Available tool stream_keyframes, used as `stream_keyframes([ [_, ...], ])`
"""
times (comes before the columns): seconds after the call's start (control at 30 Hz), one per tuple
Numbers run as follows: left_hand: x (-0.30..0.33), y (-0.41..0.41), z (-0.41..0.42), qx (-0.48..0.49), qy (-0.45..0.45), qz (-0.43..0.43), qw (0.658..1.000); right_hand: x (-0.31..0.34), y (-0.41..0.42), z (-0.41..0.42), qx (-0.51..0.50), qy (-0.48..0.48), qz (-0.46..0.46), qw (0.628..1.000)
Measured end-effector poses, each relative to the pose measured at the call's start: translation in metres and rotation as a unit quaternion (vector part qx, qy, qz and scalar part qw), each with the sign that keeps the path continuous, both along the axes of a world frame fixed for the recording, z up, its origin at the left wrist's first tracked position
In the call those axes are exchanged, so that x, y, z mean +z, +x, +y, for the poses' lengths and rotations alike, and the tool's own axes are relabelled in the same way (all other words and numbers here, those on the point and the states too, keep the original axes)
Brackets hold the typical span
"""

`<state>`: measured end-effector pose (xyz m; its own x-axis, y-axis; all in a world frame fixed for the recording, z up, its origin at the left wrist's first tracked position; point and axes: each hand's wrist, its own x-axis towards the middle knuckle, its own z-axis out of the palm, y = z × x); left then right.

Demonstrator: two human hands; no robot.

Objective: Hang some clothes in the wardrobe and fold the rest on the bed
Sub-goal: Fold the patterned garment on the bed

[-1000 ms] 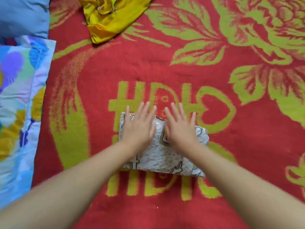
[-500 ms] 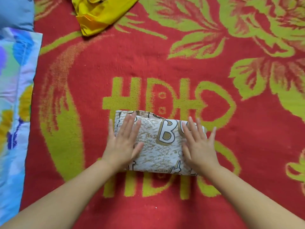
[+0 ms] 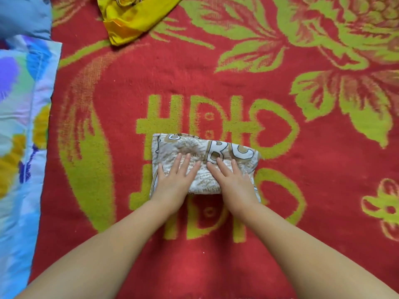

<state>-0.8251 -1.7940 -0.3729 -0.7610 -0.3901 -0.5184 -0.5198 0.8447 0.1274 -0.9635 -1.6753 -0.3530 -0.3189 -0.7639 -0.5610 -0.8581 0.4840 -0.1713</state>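
My left hand (image 3: 176, 182) and right hand (image 3: 232, 182) lie flat, fingers straight, pressing a folded printed cloth (image 3: 205, 154) — a soft rectangle — on the fuzzy red blanket (image 3: 151, 72); a crumpled yellow garment (image 3: 133, 16) lies well beyond.

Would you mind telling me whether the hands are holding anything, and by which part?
Nothing is gripped: the left hand and right hand rest flat, fingers straight, on top of the folded cloth.
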Motion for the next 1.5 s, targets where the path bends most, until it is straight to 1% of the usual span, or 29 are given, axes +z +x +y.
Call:
stream_keyframes([
  [0.07, 0.032, -0.011, -0.013, 0.017, 0.026, -0.006, 1.000, 0.032, -0.010, -0.014, -0.007, -0.010, -0.006, 1.000],
  [0.13, 0.068, -0.020, -0.026, 0.029, 0.029, 0.009, 0.999, 0.068, -0.019, -0.028, 0.003, -0.025, 0.008, 1.000],
  [0.23, 0.133, -0.024, -0.041, 0.034, -0.015, 0.047, 0.998, 0.132, -0.031, -0.045, 0.036, -0.053, 0.036, 0.997],
  [0.33, 0.187, -0.021, -0.049, 0.050, -0.054, 0.062, 0.995, 0.183, -0.035, -0.060, 0.072, -0.079, 0.045, 0.993],
  [0.43, 0.259, -0.003, -0.047, 0.101, -0.116, 0.082, 0.985, 0.252, -0.028, -0.072, 0.139, -0.129, 0.061, 0.980],
  [0.53, 0.322, 0.035, -0.024, 0.182, -0.158, 0.100, 0.965, 0.319, -0.006, -0.075, 0.231, -0.187, 0.087, 0.951],
  [0.63, 0.361, 0.083, 0.011, 0.248, -0.203, 0.112, 0.941, 0.367, 0.031, -0.067, 0.319, -0.222, 0.103, 0.916],
  [0.77, 0.394, 0.155, 0.061, 0.348, -0.228, 0.112, 0.902, 0.407, 0.099, -0.054, 0.427, -0.228, 0.099, 0.869],
  [0.83, 0.406, 0.193, 0.088, 0.382, -0.231, 0.107, 0.888, 0.419, 0.137, -0.045, 0.463, -0.240, 0.082, 0.849],
  [1.0, 0.424, 0.295, 0.194, 0.498, -0.224, 0.062, 0.836, 0.431, 0.250, 0.008, 0.576, -0.250, 0.039, 0.777],
  [1.17, 0.424, 0.378, 0.324, 0.578, -0.230, 0.035, 0.782, 0.428, 0.352, 0.094, 0.668, -0.248, 0.007, 0.701],
  [1.27, 0.417, 0.426, 0.419, 0.631, -0.229, 0.037, 0.740, 0.421, 0.416, 0.167, 0.712, -0.251, -0.022, 0.655],
  [1.33, 0.409, 0.462, 0.506, 0.661, -0.219, 0.017, 0.718, 0.413, 0.466, 0.240, 0.744, -0.251, -0.026, 0.619],
  [1.4, 0.399, 0.491, 0.568, 0.681, -0.207, 0.003, 0.702, 0.402, 0.500, 0.297, 0.761, -0.236, -0.030, 0.603],
  [1.5, 0.389, 0.527, 0.658, 0.719, -0.191, -0.021, 0.668, 0.391, 0.552, 0.376, 0.794, -0.219, -0.048, 0.565],
])
